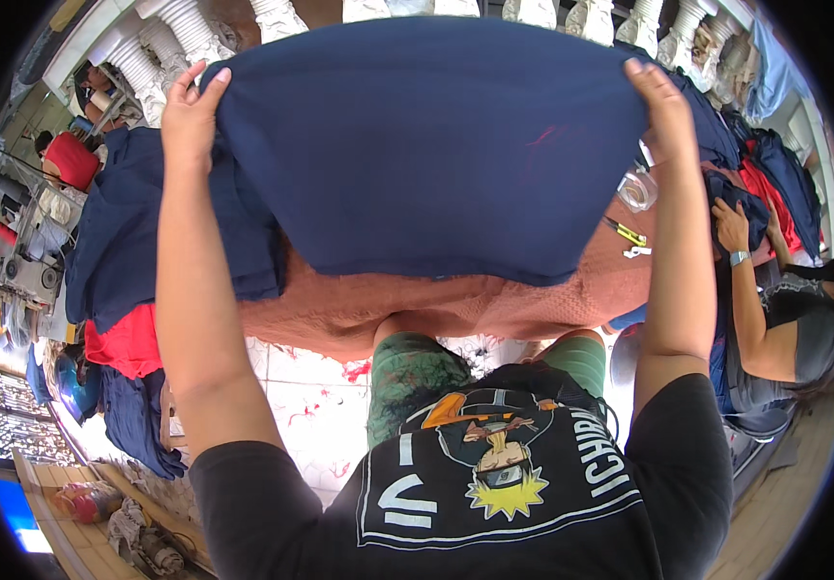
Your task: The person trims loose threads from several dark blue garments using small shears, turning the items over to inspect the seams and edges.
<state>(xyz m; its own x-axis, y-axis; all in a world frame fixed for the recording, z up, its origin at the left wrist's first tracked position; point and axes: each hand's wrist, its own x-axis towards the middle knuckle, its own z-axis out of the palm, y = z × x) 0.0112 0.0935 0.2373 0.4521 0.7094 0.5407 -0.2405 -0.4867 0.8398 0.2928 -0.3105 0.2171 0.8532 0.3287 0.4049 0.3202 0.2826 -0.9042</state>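
Observation:
Stretched wide before me is a navy garment [417,155], its exact kind not clear, with a few loose red threads on its right half. My left hand [192,111] grips its far left corner, thumb on top. At the far right corner my right hand [663,106] pinches the cloth, the fingers partly hidden behind it. The garment's near edge hangs over the brown cloth [339,309] covering the table. Beside my right forearm lie a yellow-and-black cutter [625,232] and a roll of clear tape [637,190].
Navy clothes [127,232] are piled at left, with red cloth [122,340] below. White balusters [286,19] line the far side. At right a co-worker's hand [730,227] rests on dark cloth. Sewing machines [35,275] stand far left; thread scraps [354,372] litter the white floor.

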